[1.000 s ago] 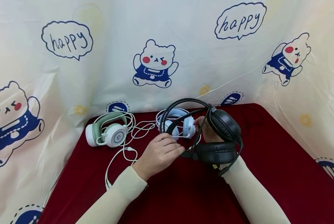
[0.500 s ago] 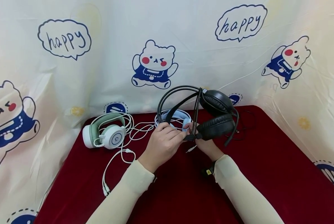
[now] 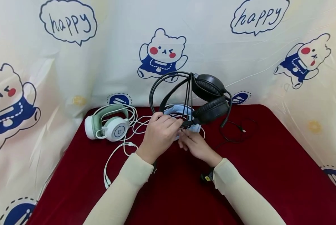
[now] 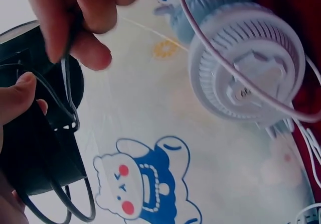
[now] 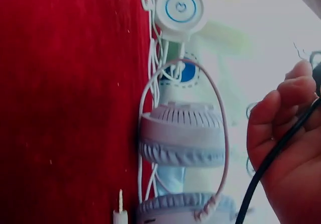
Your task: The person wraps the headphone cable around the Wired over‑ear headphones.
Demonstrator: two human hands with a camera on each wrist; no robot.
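A black over-ear headset [image 3: 210, 109] with a boom microphone is held above the table. My left hand [image 3: 160, 132] grips its headband near one ear cup; in the left wrist view the thumb [image 4: 17, 98] presses against the black headset. Just below, my right hand [image 3: 196, 144] has curled fingers close to the left hand. In the left wrist view the right hand's fingers [image 4: 95, 13] pinch a thin black cable [image 4: 67, 91]. Black cable [image 5: 276, 151] also crosses in front of the right palm in the right wrist view. Looped strands hang between headband and ear cup.
Behind the hands stands a pale blue and white headset [image 3: 177, 109], partly hidden. A green and white headset [image 3: 119, 131] with white cables sits at the left. Loose black cable [image 3: 232, 141] lies on the red cloth [image 3: 277, 175] at right. Patterned curtain surrounds the table.
The black headset has risen and shifted left with my left hand. My right hand has come from behind the ear cup to just below the left hand. More black cable shows on the cloth.
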